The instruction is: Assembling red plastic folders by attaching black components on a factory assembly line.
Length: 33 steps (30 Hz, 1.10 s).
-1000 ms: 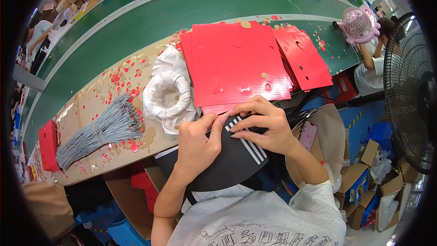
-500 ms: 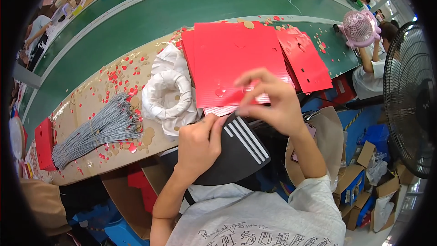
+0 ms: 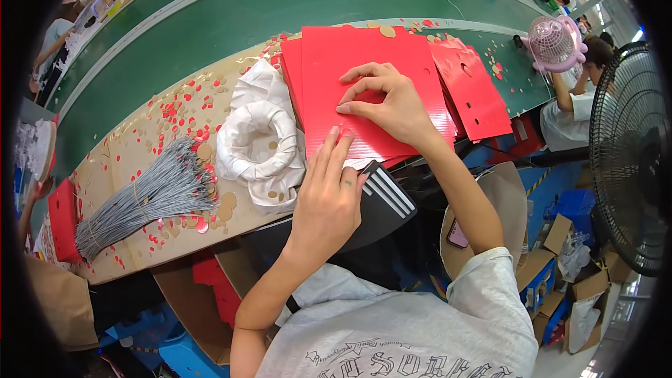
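Note:
My left hand (image 3: 325, 192) lies with fingers stretched, its fingertips on the near edge of a red plastic sheet (image 3: 378, 49) at the top of a stack. The right hand (image 3: 395, 101) is over the same sheet, thumb and index finger pinched together; whether anything small is between them I cannot make out. Below the left hand, above my lap, shows a black piece with white stripes (image 3: 388, 196). To the left of the stack sits a ring of bunched white cloth (image 3: 257, 141).
Loose red sheets with holes (image 3: 470, 91) lie at the right. A bundle of grey ties (image 3: 143, 199) rests among round red and brown scraps at the left. Beyond is a green conveyor belt (image 3: 280, 17). A black fan (image 3: 623, 161) and a pink fan (image 3: 553, 42) stand right.
Both hands have moved away from the top of the black striped piece and onto the red sheet. My left fingers have straightened. A person's hand now shows at the far left.

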Available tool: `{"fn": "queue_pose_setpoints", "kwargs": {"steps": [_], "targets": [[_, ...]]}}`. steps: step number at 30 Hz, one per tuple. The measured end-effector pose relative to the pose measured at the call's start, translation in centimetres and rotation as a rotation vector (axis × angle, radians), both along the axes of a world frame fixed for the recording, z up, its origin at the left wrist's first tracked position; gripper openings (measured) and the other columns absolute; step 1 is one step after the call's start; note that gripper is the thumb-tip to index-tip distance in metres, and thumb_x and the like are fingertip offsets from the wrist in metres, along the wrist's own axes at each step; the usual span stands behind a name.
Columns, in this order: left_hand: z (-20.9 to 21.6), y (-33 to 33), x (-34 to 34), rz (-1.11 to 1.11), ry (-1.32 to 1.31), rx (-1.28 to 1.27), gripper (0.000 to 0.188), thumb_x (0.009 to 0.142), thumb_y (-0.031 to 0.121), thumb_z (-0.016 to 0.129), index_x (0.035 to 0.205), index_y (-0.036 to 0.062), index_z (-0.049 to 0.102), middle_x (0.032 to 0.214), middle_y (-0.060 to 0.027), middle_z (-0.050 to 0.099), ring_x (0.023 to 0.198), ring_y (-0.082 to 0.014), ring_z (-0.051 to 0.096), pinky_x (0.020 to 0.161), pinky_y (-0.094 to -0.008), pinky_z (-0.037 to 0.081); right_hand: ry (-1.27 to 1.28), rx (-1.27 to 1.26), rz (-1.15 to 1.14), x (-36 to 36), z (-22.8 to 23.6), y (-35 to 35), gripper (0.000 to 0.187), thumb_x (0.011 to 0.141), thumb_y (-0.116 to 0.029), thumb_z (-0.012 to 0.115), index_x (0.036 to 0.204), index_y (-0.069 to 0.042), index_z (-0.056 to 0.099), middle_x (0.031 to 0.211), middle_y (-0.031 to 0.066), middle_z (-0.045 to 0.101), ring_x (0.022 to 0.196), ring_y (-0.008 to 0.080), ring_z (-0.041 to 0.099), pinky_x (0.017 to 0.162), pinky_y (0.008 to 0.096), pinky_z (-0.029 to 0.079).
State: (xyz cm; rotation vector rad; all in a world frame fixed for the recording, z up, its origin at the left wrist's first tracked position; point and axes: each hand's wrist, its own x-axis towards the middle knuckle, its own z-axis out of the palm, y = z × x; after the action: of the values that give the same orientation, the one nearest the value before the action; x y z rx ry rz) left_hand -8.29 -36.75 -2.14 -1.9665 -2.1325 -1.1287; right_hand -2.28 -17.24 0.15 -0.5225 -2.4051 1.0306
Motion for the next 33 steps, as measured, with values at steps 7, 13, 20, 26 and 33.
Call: {"fn": "queue_pose_setpoints", "kwargs": {"steps": [7,13,20,26,33], "targets": [[0.4,0.0,-0.1,0.007,0.046,-0.029,0.021,0.091,0.009,0.066,0.086,-0.0111,0.063,0.136,-0.0289,0.055,0.134,-0.0429,0.05,0.105,-0.052,0.045,0.064,0.254,-0.014,0.9,-0.3,-0.1,0.02,0.083,-0.013,0.079,0.102,-0.008,0.077,0.11,0.0085,0.07,0.111,0.0262,0.062,0.095,0.0391,0.052],[1.2,0.2,0.0,-0.004,0.131,-0.09,0.021,0.09,0.009,0.066,0.085,-0.0115,0.064,0.137,-0.0304,0.055,0.133,-0.0422,0.051,0.106,-0.051,0.044,-0.113,0.66,-0.182,2.0,-0.4,4.9,0.029,0.092,-0.021,0.069,0.118,-0.007,0.073,0.123,0.0098,0.066,0.113,0.0282,0.061,0.099,0.0403,0.051],[1.8,0.6,-0.2,-0.003,0.086,-0.069,0.015,0.084,0.0,0.068,0.082,-0.0119,0.061,0.134,-0.0281,0.058,0.129,-0.0424,0.055,0.102,-0.0471,0.049,-0.093,0.759,-0.14,2.5,-1.0,5.9,0.031,0.094,-0.027,0.066,0.117,-0.007,0.073,0.122,0.0071,0.065,0.111,0.0257,0.059,0.088,0.0399,0.052],[1.2,0.4,-0.3,0.002,0.057,-0.065,0.015,0.085,-0.001,0.068,0.079,-0.0102,0.058,0.137,-0.029,0.056,0.132,-0.0429,0.052,0.103,-0.0463,0.049,-0.072,0.784,-0.141,1.7,-1.7,5.9,0.028,0.092,-0.026,0.066,0.115,-0.011,0.074,0.121,0.005,0.061,0.108,0.0249,0.058,0.082,0.042,0.052],[1.1,0.4,-0.2,0.009,0.066,-0.058,0.014,0.086,0.0,0.067,0.082,-0.0102,0.06,0.135,-0.0292,0.058,0.131,-0.0429,0.054,0.102,-0.0458,0.049,-0.081,0.52,-0.083,0.7,-0.4,7.3,0.025,0.092,-0.019,0.068,0.115,-0.015,0.076,0.116,0.0066,0.062,0.107,0.0245,0.061,0.089,0.0384,0.054]]}}
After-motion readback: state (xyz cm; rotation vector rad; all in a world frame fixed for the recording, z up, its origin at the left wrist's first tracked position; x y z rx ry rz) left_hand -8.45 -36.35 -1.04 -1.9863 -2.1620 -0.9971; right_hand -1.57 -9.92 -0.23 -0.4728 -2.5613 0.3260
